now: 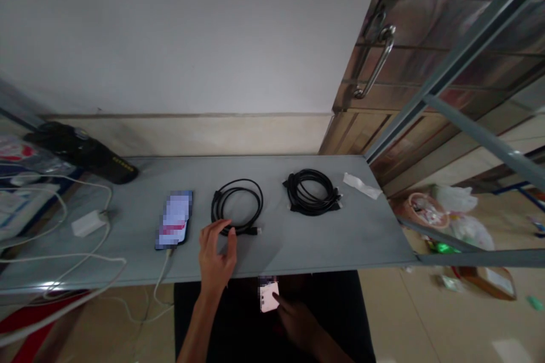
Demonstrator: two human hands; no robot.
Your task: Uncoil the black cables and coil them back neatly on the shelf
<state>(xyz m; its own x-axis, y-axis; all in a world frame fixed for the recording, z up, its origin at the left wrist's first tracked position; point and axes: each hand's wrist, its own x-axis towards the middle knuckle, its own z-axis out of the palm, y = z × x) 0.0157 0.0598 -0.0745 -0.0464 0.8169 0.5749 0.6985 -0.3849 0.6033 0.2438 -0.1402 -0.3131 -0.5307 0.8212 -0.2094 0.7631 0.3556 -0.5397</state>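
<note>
My left hand (217, 255) reaches over the desk's front edge. Its thumb and fingers are apart at the near side of a coiled black cable (260, 198), overlapping the coil; whether they touch it I cannot tell. A dark connector with a metal tip lies just right of my thumb. Below the desk edge, over my dark lap, a small lit screen (269, 298) glows, partly blurred out. One finger of my right hand (300, 320) stretches onto the screen's right side. The other fingers there are lost in shadow.
Further right lie a thicker bundle of black cables (313, 193) and a white strip (361, 186). Leftward are a plugged-in phone (175, 220), a white charger (89, 223), white cords and a black bottle (93, 153). A metal frame post (460, 51) rises at the right.
</note>
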